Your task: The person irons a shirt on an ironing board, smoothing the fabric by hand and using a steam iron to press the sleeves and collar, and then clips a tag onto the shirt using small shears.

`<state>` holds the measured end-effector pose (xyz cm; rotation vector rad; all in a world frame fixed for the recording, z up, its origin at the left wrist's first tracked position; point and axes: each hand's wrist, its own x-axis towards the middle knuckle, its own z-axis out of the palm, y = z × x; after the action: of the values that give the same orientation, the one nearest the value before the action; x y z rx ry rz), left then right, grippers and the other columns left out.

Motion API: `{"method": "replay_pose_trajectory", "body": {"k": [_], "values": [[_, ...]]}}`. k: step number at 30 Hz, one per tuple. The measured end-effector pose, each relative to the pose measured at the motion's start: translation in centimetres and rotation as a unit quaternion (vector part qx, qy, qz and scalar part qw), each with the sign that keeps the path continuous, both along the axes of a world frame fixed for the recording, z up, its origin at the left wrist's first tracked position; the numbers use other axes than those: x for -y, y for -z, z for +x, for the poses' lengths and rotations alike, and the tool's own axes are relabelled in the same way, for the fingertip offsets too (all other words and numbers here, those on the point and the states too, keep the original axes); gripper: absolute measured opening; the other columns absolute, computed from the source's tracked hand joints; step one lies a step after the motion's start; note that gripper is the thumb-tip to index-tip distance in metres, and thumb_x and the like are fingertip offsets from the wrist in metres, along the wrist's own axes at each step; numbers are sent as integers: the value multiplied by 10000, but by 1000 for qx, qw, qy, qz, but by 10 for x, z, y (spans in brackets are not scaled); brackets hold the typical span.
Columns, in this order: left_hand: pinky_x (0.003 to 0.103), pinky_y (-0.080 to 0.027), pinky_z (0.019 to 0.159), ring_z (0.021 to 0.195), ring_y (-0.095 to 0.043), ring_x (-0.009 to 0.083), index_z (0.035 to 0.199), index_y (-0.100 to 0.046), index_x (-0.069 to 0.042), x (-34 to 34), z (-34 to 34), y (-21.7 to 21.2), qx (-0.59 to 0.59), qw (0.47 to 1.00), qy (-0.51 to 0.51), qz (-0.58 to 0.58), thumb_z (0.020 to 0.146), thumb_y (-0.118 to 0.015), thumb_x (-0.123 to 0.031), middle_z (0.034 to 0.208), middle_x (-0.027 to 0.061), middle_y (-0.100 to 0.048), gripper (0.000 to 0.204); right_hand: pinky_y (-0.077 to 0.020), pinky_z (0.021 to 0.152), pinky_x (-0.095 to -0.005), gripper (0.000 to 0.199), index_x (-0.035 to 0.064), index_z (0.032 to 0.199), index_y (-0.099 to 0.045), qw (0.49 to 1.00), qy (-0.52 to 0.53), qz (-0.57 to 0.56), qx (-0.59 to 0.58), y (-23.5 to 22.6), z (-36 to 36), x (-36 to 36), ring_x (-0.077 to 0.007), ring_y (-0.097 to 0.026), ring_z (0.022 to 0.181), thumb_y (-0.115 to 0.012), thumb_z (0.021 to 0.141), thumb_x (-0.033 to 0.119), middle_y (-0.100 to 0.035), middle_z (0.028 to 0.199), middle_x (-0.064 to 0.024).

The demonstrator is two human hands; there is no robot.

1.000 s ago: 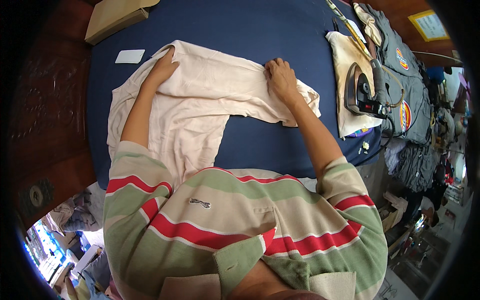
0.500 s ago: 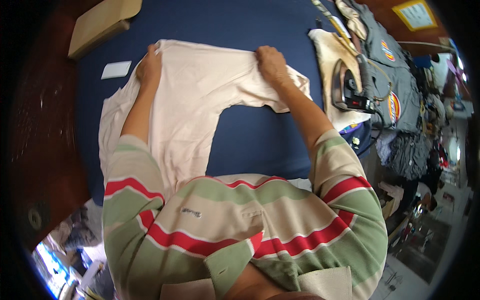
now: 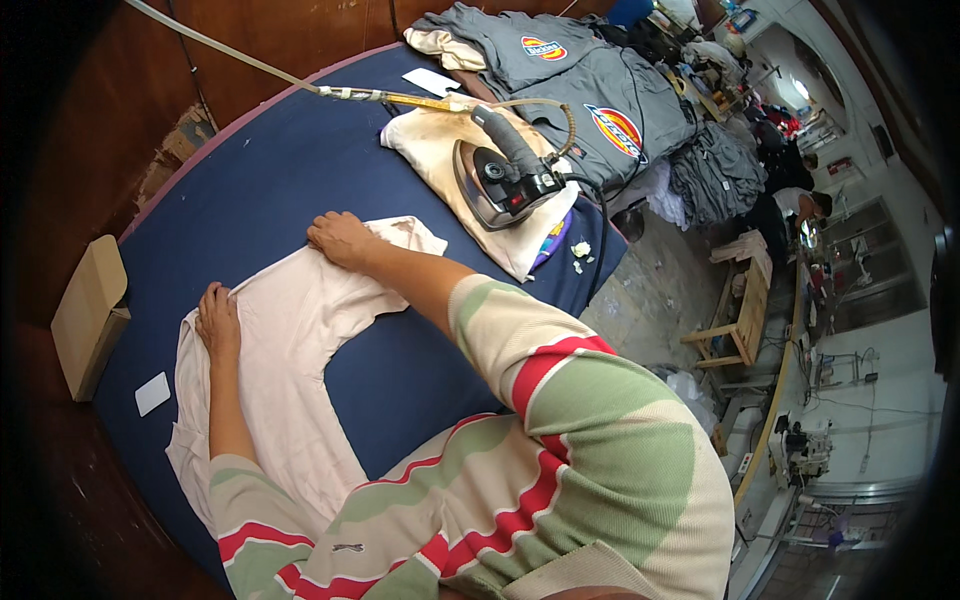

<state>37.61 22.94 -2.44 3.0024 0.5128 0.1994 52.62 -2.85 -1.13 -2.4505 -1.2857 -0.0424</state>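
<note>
A pale pink long-sleeved garment [image 3: 285, 345] lies spread on the dark blue padded table, bent in an arch with creases in it. At its upper left corner, my left hand [image 3: 217, 320] grips the cloth, its fingers partly stretched over the fabric. My right hand [image 3: 342, 241] is closed on the far edge, near a bunched end of the cloth. Between both hands that edge runs nearly straight. Farther right, a steam iron [image 3: 503, 180] with a dark grey handle rests on a scorched cream cloth pad [image 3: 425, 150], apart from my hands.
A cardboard box [image 3: 90, 318] and a white card [image 3: 152, 394] are at the left of the blue table [image 3: 270, 170]. Grey printed garments [image 3: 610, 95] are piled beyond the iron. A hose [image 3: 235, 52] and a black cord reach the iron. Someone [image 3: 800, 205] is at the far right.
The view has swung to the right, bringing the iron, the grey pile and the workshop further into sight. Both hands remain at the garment's far edge.
</note>
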Motion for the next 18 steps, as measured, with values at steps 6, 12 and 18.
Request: {"method": "replay_pose_trajectory", "body": {"k": [6, 12, 18], "values": [[482, -309, 976, 1184, -452, 228, 1259, -477, -141, 50, -32, -5, 171, 983, 45, 46, 835, -558, -193, 1272, 43, -501, 434, -417, 854, -436, 256, 108, 1043, -602, 997, 41, 52, -44, -41, -7, 19, -303, -509, 1053, -564, 834, 251, -603, 1049, -100], [376, -452, 784, 978, -554, 279, 1096, -561, -69, 169, -123, -29, 91, 967, 151, -185, 773, -628, -232, 1095, 103, -584, 367, -460, 621, -279, 217, 15, 908, -606, 955, 49, 175, -233, -59, -71, 129, -187, -571, 644, -609, 822, 214, -615, 729, -90], [386, -481, 734, 888, -562, 275, 1030, -544, -63, 165, -110, -20, 67, 982, 126, -121, 736, -612, -129, 1025, 93, -547, 310, -432, 815, -357, 259, 62, 963, -563, 985, -163, 56, -32, -17, -75, 152, -277, -524, 913, -655, 756, 187, -553, 993, -89]]}}
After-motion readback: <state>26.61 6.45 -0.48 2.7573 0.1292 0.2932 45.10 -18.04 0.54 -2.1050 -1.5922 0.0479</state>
